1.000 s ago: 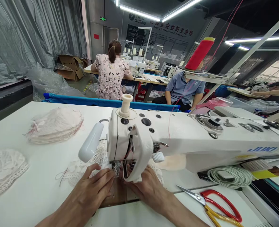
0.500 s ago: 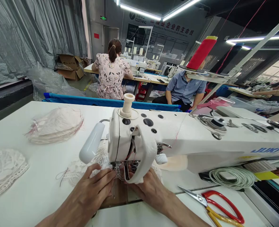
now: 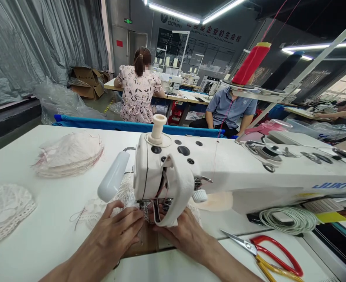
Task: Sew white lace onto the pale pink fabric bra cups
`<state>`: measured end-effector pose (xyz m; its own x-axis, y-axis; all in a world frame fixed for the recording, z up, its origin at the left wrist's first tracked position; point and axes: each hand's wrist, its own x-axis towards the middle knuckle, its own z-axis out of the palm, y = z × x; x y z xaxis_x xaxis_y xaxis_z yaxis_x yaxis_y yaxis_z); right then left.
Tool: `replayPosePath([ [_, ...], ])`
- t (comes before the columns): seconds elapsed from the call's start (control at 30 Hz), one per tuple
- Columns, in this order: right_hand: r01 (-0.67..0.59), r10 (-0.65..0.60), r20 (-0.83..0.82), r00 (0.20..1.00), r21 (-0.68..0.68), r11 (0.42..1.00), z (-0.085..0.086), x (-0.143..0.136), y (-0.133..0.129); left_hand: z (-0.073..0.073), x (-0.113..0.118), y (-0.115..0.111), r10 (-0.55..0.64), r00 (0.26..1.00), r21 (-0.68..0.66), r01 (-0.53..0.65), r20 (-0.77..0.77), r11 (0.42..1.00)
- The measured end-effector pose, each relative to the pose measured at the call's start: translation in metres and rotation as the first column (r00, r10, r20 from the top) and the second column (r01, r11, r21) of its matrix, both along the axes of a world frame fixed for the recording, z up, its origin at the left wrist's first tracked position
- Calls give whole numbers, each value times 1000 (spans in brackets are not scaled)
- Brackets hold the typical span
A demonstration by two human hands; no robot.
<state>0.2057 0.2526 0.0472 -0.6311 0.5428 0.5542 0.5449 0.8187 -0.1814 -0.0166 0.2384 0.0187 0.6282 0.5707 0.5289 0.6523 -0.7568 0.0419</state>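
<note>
A white lace piece (image 3: 125, 192) lies under the head of a white sewing machine (image 3: 158, 172), its loose threads trailing left. At the presser foot my left hand (image 3: 118, 225) pinches the lace, its fingers bent and close together. From the other side my right hand (image 3: 189, 233) reaches in beneath the machine head and is on the same lace. Its fingertips are partly hidden by the white curved lever (image 3: 180, 192). Red thread runs down through the machine from a red thread cone (image 3: 251, 64) on the stand.
Stacked lace pieces (image 3: 70, 154) and another lace stack (image 3: 7, 213) sit on the left of the table (image 3: 64, 211). Scissors (image 3: 261, 250) with red and yellow handles lie at right, near a coiled pale cord (image 3: 289, 219). Other people sit beyond the blue cloth edge (image 3: 137, 126).
The red thread above the machine arm has swung and shifted left. Both hands stay at the presser foot, with only a slight shift of the left fingers.
</note>
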Motion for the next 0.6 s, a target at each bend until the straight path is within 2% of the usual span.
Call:
replayPosePath([
  [0.1,-4,4,10,1000,-13,1000,0,0,0,3,0,0,-39,995,-72,46,87,996],
  [0.17,2,-2,11,1000,-15,1000,0,0,0,3,0,0,-43,993,-55,49,108,997],
  [0.6,18,-15,62,998,-49,999,-5,4,1,-2,0,0,-36,997,-41,39,67,998],
])
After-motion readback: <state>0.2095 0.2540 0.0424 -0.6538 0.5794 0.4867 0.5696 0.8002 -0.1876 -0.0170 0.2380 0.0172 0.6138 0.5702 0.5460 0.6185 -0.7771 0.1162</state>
